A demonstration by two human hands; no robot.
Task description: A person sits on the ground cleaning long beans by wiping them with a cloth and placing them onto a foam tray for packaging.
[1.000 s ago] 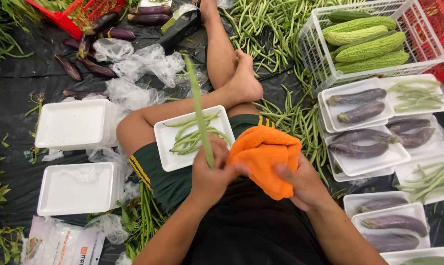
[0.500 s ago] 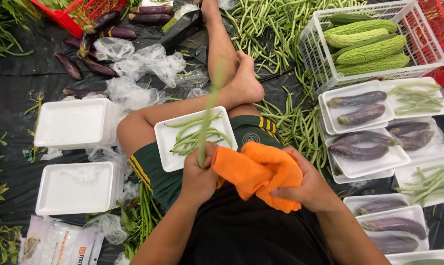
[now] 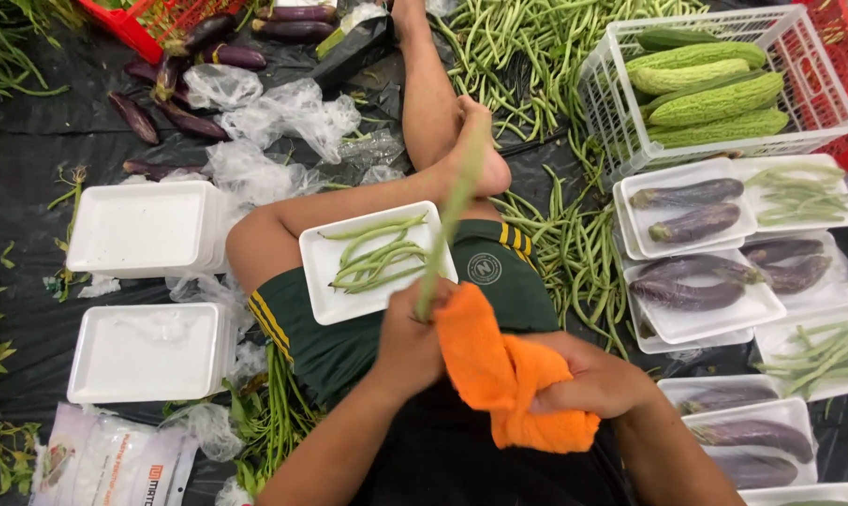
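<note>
Long bean [image 3: 452,220] in left hand [image 3: 407,339], orange cloth [image 3: 503,375]

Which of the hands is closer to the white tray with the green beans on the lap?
The left. The left hand grips a long green bean just below the white tray, almost at its edge. The right hand clutches the orange cloth farther off, lower right of the tray.

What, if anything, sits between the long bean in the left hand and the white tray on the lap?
Nothing visible does. The left hand holds the long bean upright right at the near edge of the white tray. The orange cloth, in the right hand, lies to the side, off the tray.
</note>
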